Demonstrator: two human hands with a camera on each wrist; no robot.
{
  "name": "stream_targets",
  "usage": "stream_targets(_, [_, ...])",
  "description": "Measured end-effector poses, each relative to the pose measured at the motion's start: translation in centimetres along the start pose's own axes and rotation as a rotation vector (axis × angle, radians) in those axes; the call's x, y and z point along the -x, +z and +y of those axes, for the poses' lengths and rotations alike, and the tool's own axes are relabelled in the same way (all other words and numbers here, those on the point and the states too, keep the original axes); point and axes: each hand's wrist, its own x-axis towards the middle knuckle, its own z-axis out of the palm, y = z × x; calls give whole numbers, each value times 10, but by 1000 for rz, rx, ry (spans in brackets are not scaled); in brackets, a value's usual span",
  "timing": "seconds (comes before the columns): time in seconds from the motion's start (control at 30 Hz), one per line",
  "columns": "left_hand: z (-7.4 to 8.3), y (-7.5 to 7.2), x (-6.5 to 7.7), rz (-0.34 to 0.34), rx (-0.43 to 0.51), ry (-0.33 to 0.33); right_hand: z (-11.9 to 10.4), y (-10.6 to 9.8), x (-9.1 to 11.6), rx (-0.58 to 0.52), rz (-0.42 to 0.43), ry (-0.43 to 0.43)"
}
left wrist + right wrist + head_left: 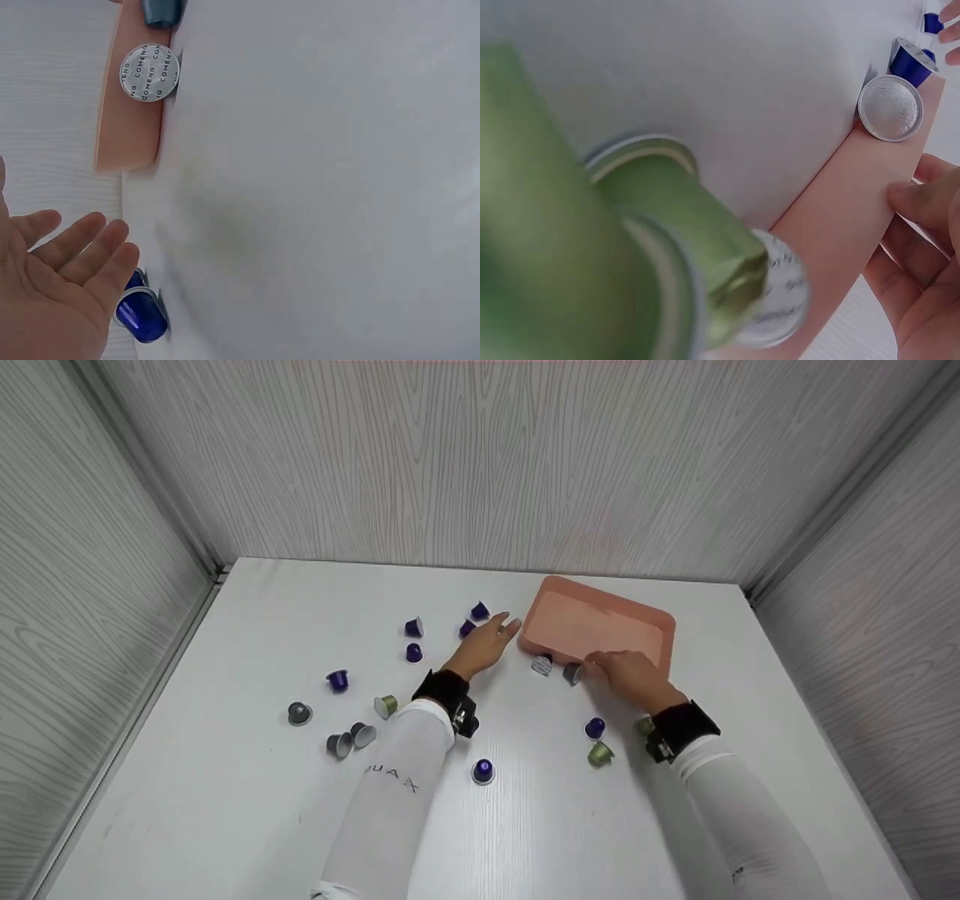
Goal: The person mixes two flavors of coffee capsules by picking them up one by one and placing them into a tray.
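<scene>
My right hand [628, 676] grips the near wall of a pink rectangular tray [611, 601]. The thumb presses the outside of that wall in the right wrist view, with fingers over its edge. Against the wall's outer side lie a capsule with a printed lid [541, 664] and a dark grey capsule [574, 673]. My left hand [481, 646] hovers left of the tray, fingers spread and palm bare in the left wrist view. Two purple coffee capsules [479, 611] lie by its fingers, one partly hidden behind the hand.
More purple capsules [413, 652] and grey capsules [339, 745] are scattered left of my left forearm, beside a green capsule [385, 706]. Between the arms lie a blue-purple capsule [483, 771] and another green capsule [600, 754]. Wood-grain panels [420, 465] enclose the white table [247, 825].
</scene>
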Motion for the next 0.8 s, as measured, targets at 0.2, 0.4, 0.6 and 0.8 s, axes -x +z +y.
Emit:
stream_targets(0.2, [6,9,-7,44,-20,-30,-2,-2,1,-9,-24,-30])
stream_targets(0.4, [14,18,-17,58,-46,-32,12,-13,9,12,58,56])
stream_targets(0.6, [10,26,-24,77,-65,-60,29,-18,17,18,188,177])
stream_targets(0.8, [6,32,-22,108,-46,-18,38,-16,22,-23,165,382])
